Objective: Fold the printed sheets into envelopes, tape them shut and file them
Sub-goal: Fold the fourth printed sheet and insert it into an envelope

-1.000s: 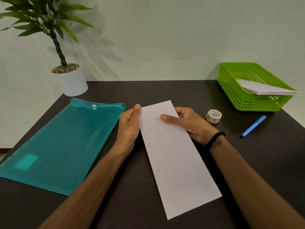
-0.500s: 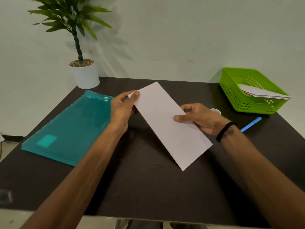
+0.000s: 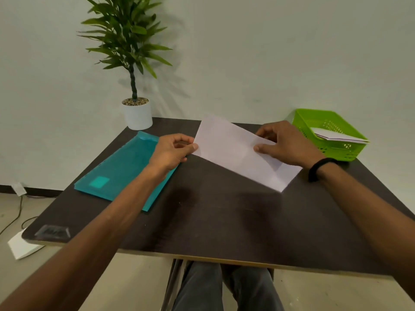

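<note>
Sheet: a white folded sheet (image 3: 240, 151) is held slantwise over the far middle of the table (image 3: 213, 221), its left end higher and farther, its right corner low over the dark top; whether that corner touches the table cannot be told.
Left hand: the left hand (image 3: 171, 151) pinches the sheet's left edge between thumb and curled fingers, over the near end of the folder.
Right hand: the right hand (image 3: 284, 145) grips the sheet's right part, thumb lying on its upper face, the other fingers curled round the far edge; a black band (image 3: 320, 168) sits on that wrist.
Folder: a teal plastic folder (image 3: 125, 173) lies flat on the left of the table, running from the plant towards the near left edge.
Basket: a green basket (image 3: 330, 136) stands at the far right corner with folded white papers (image 3: 336, 136) inside, jutting over its right rim.
Plant: a green plant in a white pot (image 3: 137, 114) stands at the far left corner, just beyond the folder.
Below: the person's legs in dark trousers (image 3: 224, 288) show under the near edge.
</note>
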{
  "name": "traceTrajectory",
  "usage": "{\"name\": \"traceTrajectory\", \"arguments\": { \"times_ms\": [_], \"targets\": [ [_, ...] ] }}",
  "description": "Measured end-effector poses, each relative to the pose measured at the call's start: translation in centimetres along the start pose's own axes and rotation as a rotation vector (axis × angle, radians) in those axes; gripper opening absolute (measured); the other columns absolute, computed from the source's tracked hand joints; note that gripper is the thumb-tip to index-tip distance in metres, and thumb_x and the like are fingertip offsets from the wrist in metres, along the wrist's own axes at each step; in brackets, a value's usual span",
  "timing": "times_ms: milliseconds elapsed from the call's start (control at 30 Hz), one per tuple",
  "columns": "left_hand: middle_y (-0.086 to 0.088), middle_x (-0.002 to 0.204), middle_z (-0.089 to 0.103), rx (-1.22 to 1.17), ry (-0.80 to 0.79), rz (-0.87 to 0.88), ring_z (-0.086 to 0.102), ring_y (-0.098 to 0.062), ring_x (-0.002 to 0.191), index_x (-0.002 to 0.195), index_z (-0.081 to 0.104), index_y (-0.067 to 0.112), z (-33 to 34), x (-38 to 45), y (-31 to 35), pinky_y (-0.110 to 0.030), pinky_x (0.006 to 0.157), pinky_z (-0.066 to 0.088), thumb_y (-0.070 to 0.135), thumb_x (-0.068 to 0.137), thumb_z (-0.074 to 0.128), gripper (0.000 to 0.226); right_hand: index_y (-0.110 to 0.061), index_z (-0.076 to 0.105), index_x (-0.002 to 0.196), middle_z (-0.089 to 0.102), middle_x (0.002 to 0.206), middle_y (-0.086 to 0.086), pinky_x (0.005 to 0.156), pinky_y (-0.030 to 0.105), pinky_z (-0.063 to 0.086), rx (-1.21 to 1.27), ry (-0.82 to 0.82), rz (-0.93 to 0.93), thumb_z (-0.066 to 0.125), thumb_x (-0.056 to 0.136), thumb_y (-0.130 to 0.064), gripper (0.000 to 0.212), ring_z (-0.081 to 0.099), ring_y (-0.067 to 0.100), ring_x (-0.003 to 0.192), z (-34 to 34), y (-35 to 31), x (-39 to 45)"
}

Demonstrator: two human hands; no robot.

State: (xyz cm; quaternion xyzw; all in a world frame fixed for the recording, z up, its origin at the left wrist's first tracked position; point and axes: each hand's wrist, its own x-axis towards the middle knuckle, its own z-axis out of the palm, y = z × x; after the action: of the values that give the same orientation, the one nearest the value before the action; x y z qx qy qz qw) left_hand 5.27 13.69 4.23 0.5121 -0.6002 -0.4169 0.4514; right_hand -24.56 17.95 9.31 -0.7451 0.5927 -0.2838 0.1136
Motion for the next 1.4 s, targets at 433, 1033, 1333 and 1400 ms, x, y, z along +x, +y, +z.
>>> {"name": "traceTrajectory", "arguments": {
  "times_ms": [433, 1033, 1333, 1400],
  "targets": [
    [0.004, 0.104, 0.078, 0.075, -0.019, 0.044, 0.072, -0.015, 0.103, 0.112, 0.073, 0.022, 1.0, -1.6, -2.1, -0.039, 0.094, 0.059, 0.022, 0.106, 0.053, 0.02, -0.019, 0.077, 0.093, 0.078, 0.092, 0.0, 0.073, 0.033, 0.053, -0.304, 0.14, -0.106, 0.074, 0.089, -0.012, 0.009, 0.071, 0.023, 0.085, 5.6, 0.9, -5.5],
    [-0.003, 0.171, 0.02, 0.838, -0.295, 0.291, 0.008, -0.025, 0.16, 0.159, 0.033, 0.033, 11.1, -5.0, -5.5, -0.051, 0.128, 0.008, 0.046, 0.11, 0.037, 0.051, -0.021, 0.081, 0.107, 0.077, 0.116, -0.003, 0.084, 0.014, 0.046, -0.052, -0.047, 0.019, 0.079, 0.092, -0.036, 0.022, 0.061, 0.004, 0.097, 10.0, 1.9, -8.2],
    [-0.001, 0.174, 0.008, 1.03, -0.307, 0.208, 0.002, -0.026, 0.161, 0.162, 0.02, 0.037, 11.9, -6.2, -5.4, -0.058, 0.127, 0.001, 0.059, 0.107, 0.024, 0.06, -0.033, 0.043, 0.157, 0.031, 0.17, 0.002, 0.129, 0.043, 0.017, -0.243, -0.084, 0.137, 0.044, 0.108, -0.05, 0.052, 0.023, 0.024, 0.157, 11.3, 5.3, -8.3],
    [-0.004, 0.171, 0.019, 1.024, -0.238, 0.224, 0.014, -0.027, 0.158, 0.158, 0.03, 0.035, 12.0, -6.2, -5.4, -0.058, 0.127, 0.009, 0.056, 0.107, 0.03, 0.055, -0.036, 0.025, 0.165, 0.013, 0.175, 0.001, 0.13, 0.047, 0.007, -0.324, -0.183, 0.135, 0.029, 0.109, -0.055, 0.059, 0.008, 0.026, 0.162, 11.4, 5.0, -8.2]
  ]
}}
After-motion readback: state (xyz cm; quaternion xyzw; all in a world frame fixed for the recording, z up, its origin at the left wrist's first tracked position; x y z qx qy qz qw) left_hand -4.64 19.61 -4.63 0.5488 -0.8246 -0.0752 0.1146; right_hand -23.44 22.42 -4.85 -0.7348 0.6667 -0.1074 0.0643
